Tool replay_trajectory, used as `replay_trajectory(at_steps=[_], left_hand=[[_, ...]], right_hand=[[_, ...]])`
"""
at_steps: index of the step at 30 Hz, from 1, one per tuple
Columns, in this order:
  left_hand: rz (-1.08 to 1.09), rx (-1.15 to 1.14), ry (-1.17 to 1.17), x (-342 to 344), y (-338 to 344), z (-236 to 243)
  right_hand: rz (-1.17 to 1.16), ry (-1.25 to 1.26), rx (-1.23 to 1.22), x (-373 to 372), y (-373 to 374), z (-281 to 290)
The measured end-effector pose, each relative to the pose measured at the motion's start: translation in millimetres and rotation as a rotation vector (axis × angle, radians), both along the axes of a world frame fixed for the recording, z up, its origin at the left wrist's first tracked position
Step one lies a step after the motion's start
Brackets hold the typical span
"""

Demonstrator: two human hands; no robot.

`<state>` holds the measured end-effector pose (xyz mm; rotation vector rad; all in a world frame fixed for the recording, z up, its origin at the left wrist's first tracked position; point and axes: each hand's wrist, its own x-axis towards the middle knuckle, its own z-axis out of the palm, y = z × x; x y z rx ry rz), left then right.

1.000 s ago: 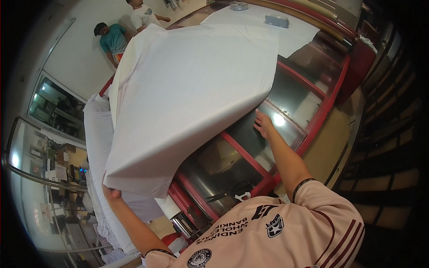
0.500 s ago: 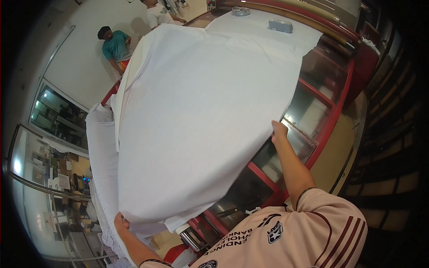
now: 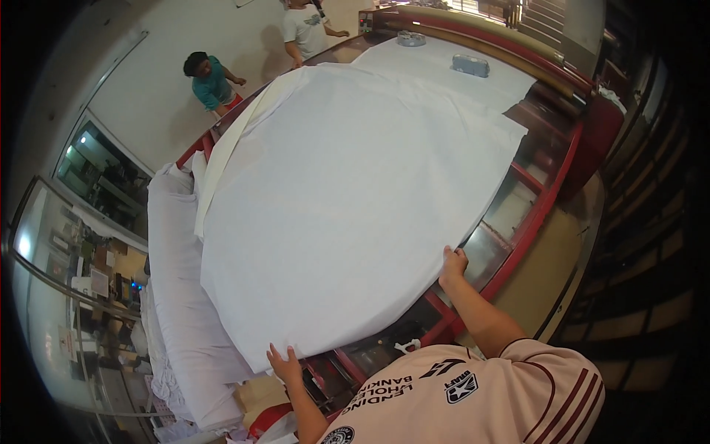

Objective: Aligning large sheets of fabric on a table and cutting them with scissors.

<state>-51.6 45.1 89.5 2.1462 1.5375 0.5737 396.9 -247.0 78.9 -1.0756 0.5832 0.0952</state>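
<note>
A large white sheet of fabric [image 3: 333, 200] is spread over the red-framed machine table in front of me. My right hand [image 3: 453, 268] is closed on the sheet's right edge. At the near corner, my left hand [image 3: 285, 364] has its fingers apart and rests against the edge of the cloth. A pale cream strip [image 3: 240, 140] shows along the sheet's far left side. Beneath the fabric, the red frame [image 3: 543, 226] with glass-like panels is partly covered.
A thick white fabric roll [image 3: 185, 296] stands along the left side. Two grey weights, a rounded one [image 3: 411, 38] and a block [image 3: 471, 65], lie on cloth near the far rollers [image 3: 510, 59]. A person in teal [image 3: 212, 85] and another in white [image 3: 305, 31] stand beyond.
My left hand has moved right and opened. My right hand has slid nearer along the edge. The sheet now lies flatter, and the person in teal leans toward the table.
</note>
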Motion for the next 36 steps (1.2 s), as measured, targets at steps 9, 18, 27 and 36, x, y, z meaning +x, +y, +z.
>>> replay_trajectory(at_steps=[9, 18, 27, 36], left_hand=[[0.558, -0.418, -0.656, -32, -4, -26], [0.887, -0.431, -0.919, -32, 23, -51], [0.635, -0.914, -1.360, 39, -107, -26], [0.296, -1.403, -1.562, 89, -109, 7]], right_hand=[[0.079, -0.011, 0.001, 6, -7, 10], [0.072, -0.023, 0.032, 6, -9, 16], [0.182, -0.202, 0.313, 22, 8, 61], [0.415, -0.256, 0.437, 45, 38, 129]])
